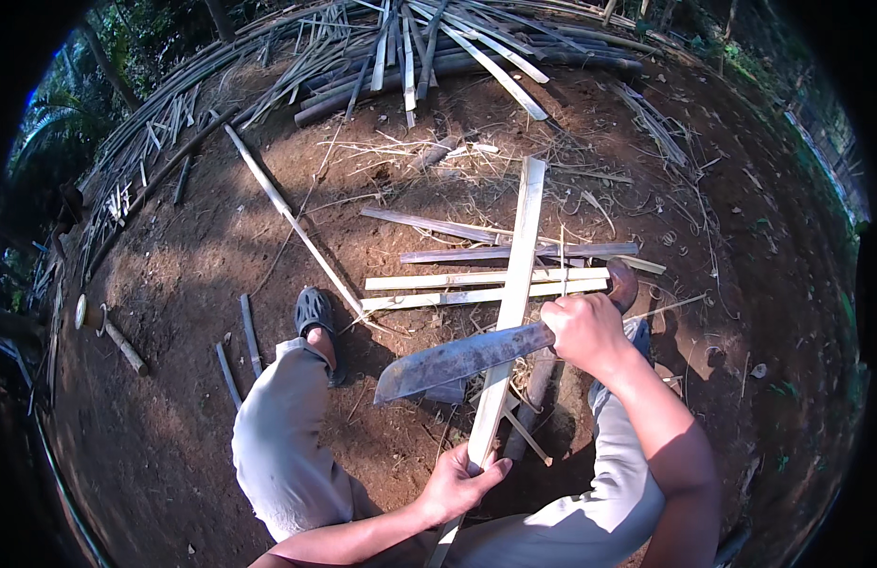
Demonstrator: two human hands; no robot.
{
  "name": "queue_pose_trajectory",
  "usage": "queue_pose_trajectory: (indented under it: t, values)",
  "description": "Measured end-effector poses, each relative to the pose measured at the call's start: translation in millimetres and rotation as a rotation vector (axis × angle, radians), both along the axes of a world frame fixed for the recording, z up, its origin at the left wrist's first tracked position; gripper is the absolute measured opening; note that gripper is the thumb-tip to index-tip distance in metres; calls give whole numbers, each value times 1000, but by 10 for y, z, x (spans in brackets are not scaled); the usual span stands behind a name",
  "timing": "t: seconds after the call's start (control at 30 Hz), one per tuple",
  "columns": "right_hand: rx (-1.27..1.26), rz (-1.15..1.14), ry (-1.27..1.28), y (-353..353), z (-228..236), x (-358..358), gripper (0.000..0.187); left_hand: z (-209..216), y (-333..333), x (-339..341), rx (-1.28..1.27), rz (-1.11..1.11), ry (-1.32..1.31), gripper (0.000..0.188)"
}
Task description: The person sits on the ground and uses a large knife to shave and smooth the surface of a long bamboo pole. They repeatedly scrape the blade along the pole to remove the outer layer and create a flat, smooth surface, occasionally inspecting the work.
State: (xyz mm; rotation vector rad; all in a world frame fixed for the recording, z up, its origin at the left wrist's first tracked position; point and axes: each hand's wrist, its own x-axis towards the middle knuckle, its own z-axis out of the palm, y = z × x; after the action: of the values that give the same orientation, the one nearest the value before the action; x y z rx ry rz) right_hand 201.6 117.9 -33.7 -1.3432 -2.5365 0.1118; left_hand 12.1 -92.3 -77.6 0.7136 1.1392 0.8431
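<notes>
My right hand [587,331] is closed round the handle of a machete [462,360], whose broad, stained blade points left and lies across a long pale bamboo strip [521,256]. Whether the blade touches the strip or hovers just above it, I cannot tell. Low in the view, my left hand [457,486] grips the near end of that strip, thumb on the right side. The strip slants away from me to its squared far end. Several split bamboo pieces [438,281] lie crosswise on the ground beneath it, some pale inside, some dark.
A heap of bamboo poles and split strips [410,57] spreads across the far side. One long pole [287,218] lies left of centre, near my dark clog [313,310]. Fibrous shavings [590,199] litter the brown soil. A short stick [126,348] rests at far left.
</notes>
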Motion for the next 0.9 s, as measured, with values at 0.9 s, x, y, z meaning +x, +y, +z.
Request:
queue_pose_trajectory:
  t: [0.9]
  values:
    - [-8, -633, 577, 1026, -371, 789, 14, -17, -323, 277, 121, -238, -222, 14]
